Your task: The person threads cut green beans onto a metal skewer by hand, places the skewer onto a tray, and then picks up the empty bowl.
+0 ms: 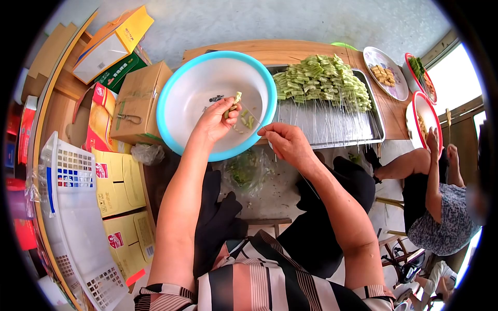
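Note:
Above the white basin with a blue rim (165,111), my left hand (215,120) is closed around several cut green bean pieces (237,98). My right hand (288,144), just past the basin's right edge, pinches a thin skewer (253,116) whose far end reaches the beans in my left hand. A few loose bean pieces (248,121) lie on the basin's bottom. To the right, a metal tray (332,136) bears a heap of skewered green beans (324,83), their thin sticks pointing toward me.
On the wooden table (233,46) stand a plate of tan pieces (384,75) and red-rimmed bowls (437,111). A co-worker (441,217) sits at the right, hands near one bowl. Cardboard boxes (139,98) and a white plastic basket (78,207) stand left. A plastic bag (244,171) lies below.

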Demonstrator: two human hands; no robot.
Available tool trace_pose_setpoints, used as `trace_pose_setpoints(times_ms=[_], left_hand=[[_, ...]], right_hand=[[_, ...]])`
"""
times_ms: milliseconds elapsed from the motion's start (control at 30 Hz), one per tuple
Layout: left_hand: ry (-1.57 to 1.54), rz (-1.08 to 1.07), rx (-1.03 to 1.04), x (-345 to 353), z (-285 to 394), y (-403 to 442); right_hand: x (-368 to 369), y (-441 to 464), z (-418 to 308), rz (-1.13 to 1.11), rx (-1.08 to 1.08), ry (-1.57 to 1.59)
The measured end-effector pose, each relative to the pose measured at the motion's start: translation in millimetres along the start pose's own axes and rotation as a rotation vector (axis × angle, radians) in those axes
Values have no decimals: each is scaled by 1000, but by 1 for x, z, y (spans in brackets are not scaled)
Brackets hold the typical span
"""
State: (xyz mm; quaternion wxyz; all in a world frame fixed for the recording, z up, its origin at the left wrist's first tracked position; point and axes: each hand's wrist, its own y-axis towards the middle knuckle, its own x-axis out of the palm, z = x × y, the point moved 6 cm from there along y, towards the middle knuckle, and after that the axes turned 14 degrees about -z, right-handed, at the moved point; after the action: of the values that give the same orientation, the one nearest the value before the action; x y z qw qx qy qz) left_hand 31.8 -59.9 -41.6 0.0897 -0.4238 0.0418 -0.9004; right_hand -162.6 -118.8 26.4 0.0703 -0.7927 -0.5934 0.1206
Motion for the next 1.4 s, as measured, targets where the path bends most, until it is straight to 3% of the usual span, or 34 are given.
trace_pose_setpoints(times_ms=[1400], left_hand=[[98, -17, -67, 10, 9, -7]], right_hand=[[-1, -2, 3, -6, -11, -2]])
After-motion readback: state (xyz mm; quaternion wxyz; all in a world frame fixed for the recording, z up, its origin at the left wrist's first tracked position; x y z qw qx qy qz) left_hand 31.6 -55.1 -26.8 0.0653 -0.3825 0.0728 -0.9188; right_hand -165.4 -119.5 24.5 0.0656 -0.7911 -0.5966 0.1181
